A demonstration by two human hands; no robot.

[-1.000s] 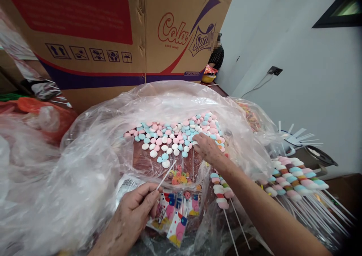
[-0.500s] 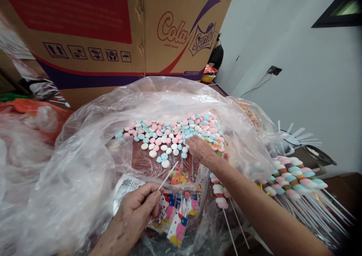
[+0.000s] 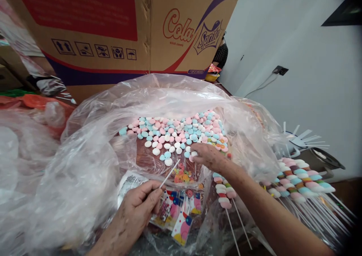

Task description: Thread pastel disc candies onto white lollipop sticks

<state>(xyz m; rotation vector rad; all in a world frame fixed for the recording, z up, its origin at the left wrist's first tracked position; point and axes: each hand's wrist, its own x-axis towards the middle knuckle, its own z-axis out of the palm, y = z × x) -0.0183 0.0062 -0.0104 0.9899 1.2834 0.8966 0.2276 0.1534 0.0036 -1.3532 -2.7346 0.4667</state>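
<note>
A big clear plastic bag (image 3: 93, 150) lies open before me, holding a heap of pink, blue and white round candies (image 3: 181, 131). My right hand (image 3: 207, 156) reaches into the bag, fingers pinched on a white candy (image 3: 194, 154) at the heap's near edge. My left hand (image 3: 137, 205) is closed on a thin white stick (image 3: 169, 173) that points up and right toward the candies. Printed wrappers (image 3: 178, 214) lie just under and right of that hand.
A large Cola Sprite cardboard box (image 3: 118, 33) stands behind the bag. Finished candy skewers (image 3: 299, 178) lie fanned out at the right, one more skewer (image 3: 223, 192) under my right forearm. Small orange ring candies (image 3: 182, 176) sit near the stick tip. A person sits far back.
My right hand has drawn back from the middle of the heap to its near edge and now pinches a white candy. The left hand and stick have stayed put.
</note>
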